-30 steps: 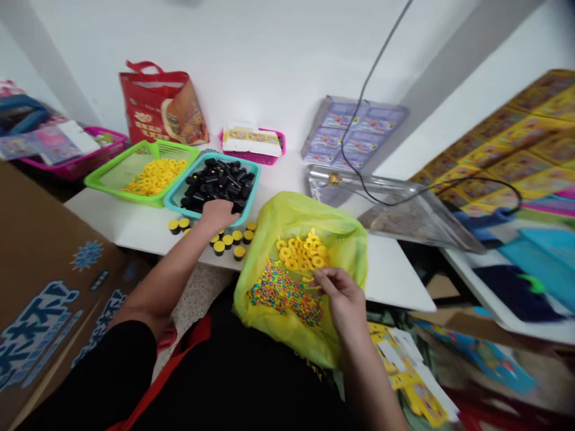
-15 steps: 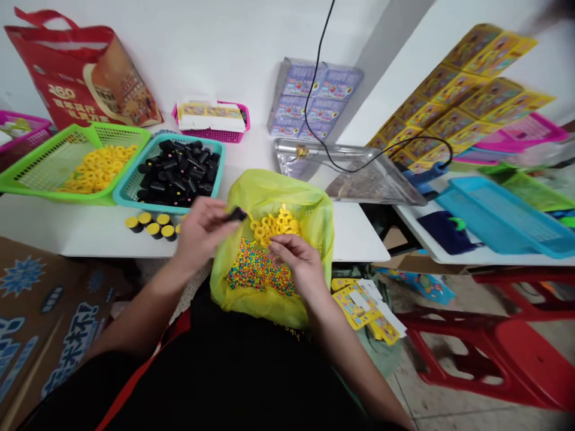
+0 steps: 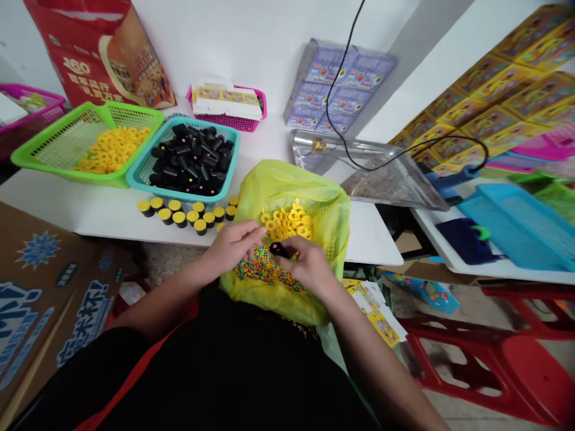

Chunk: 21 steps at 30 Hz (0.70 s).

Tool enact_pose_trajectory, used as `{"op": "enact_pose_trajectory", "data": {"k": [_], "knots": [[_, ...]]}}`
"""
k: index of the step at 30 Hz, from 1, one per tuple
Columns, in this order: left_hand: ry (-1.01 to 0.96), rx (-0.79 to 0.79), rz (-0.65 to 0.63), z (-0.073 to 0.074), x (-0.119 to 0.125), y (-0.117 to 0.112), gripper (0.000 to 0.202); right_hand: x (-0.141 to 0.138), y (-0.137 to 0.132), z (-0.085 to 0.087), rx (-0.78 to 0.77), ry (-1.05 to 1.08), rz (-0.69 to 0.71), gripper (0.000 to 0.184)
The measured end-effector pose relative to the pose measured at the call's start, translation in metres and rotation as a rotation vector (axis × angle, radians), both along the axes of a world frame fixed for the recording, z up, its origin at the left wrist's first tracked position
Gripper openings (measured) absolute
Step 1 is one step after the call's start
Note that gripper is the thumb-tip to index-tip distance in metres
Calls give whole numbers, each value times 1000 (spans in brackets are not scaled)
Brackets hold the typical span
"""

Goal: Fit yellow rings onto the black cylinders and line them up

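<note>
Seated work station viewed from above, left to right. Lower left, a printed cardboard carton (image 3: 49,287) stands beside a white table (image 3: 103,215); beyond it are a magenta basket (image 3: 31,105) and a red printed gift bag (image 3: 99,51). On the table, a green mesh basket (image 3: 36,157) holds yellow plastic rings (image 3: 112,149), and a teal mesh basket (image 3: 179,195) just beside it holds black cylinders (image 3: 188,158). Yellow-capped black cylinders (image 3: 179,219) stand upright in a loose row along the teal basket's front edge. Behind, a pink basket (image 3: 242,126) carries printed cards.

Centre, a yellow-green plastic bag (image 3: 291,185) lies open at the table edge, containing a heap of yellow rings (image 3: 285,221) and multicoloured beads (image 3: 263,269). Above the beads, the left hand (image 3: 231,248) has its fingers held together, close beside the right hand (image 3: 309,269); its grip is not clear. The right fingertips are closed on a small black cylinder (image 3: 277,249).

Right, purple printed card packs (image 3: 339,87) and a metal tray (image 3: 314,149) lie beyond the bag; yellow printed sheets (image 3: 494,102), a blue mesh tray (image 3: 516,227) and a red plastic stool (image 3: 507,365) occupy the far side.
</note>
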<state>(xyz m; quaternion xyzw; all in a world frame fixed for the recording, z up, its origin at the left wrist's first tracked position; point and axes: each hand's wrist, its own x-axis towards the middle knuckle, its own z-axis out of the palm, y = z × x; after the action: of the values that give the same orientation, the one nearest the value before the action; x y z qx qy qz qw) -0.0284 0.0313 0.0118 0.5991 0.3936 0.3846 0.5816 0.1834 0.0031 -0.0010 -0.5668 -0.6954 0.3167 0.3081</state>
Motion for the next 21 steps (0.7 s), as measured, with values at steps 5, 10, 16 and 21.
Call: {"op": "enact_pose_trajectory", "data": {"k": [5,10,16,21], "knots": [[-119,-78,98,2,-3,4,36,-26,7,-12,65,-740,340,18],[-135,-59,105,2,-2,1,35,-45,13,-25,61,-555,444,29],[-38,97,189,4,-8,-3,26,-22,1,-18,32,126,127,19],[90,396,-32,6,1,-12,32,-18,-16,-7,159,331,-32,18]]}}
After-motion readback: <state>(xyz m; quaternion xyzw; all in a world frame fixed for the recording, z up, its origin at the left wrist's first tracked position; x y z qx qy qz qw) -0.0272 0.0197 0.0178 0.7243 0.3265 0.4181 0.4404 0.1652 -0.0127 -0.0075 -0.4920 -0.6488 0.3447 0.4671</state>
